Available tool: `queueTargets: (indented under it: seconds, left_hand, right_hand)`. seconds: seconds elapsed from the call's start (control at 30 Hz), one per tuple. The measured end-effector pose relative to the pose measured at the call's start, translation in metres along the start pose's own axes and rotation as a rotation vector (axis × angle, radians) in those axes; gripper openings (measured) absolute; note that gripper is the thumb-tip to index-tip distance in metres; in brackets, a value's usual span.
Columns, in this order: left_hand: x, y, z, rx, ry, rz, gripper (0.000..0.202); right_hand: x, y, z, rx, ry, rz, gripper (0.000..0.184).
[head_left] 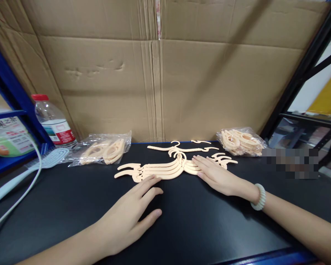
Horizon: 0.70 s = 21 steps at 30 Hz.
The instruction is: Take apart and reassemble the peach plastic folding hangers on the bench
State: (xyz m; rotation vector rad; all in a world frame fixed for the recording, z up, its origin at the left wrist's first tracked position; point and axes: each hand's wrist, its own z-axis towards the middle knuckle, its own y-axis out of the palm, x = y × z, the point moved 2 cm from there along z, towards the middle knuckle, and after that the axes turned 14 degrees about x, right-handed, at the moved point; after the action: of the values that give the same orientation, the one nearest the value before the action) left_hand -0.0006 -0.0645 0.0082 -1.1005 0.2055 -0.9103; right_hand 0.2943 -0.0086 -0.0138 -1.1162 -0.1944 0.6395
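Several cream folding hangers (162, 171) lie unfolded and overlapped on the black tabletop, their hooks bunched at the middle. My right hand (219, 175) rests flat across their right arms, fingers stretched out, with a pale coiled band on the wrist. At the near edge of their left arms is my left hand (135, 213), fingers apart, its fingertips at the lowest hanger. Whether those fingertips press on it I cannot tell. Behind the group lies another unfolded hanger (161, 148), and a small loose cream piece (201, 141) sits at the back edge.
Clear bags of folded hangers lie at back left (114, 151) and back right (239, 141). A red-capped bottle (57, 123), a pale blue hairbrush (45, 160) and a white cable (30, 187) occupy the left. A cardboard sheet (195, 81) stands behind the table.
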Motion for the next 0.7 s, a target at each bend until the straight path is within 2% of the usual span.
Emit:
queueTargets:
  seconds: [0.1,0.27,0.4,0.53,0.7]
  left_hand:
    - [-0.001,0.000,0.000,-0.003,-0.014,-0.009,0.031]
    - [0.001,0.000,0.001,0.034,0.010,-0.067,0.031]
    - [0.005,-0.001,0.002,-0.024,0.025,-0.102,0.032]
    - [0.007,-0.003,0.003,-0.092,0.025,-0.122,0.033]
    - [0.006,-0.004,0.004,-0.068,0.032,-0.161,0.034]
  right_hand:
    - [-0.002,0.000,0.000,0.024,-0.023,-0.029,0.053]
    - [-0.016,-0.008,0.001,0.169,-0.128,-0.014,0.046]
    - [-0.029,-0.016,0.002,0.251,-0.209,0.055,0.032]
    - [-0.036,-0.018,0.000,0.185,-0.198,0.103,0.022]
    - [-0.034,-0.015,-0.001,0.093,-0.171,0.152,0.020]
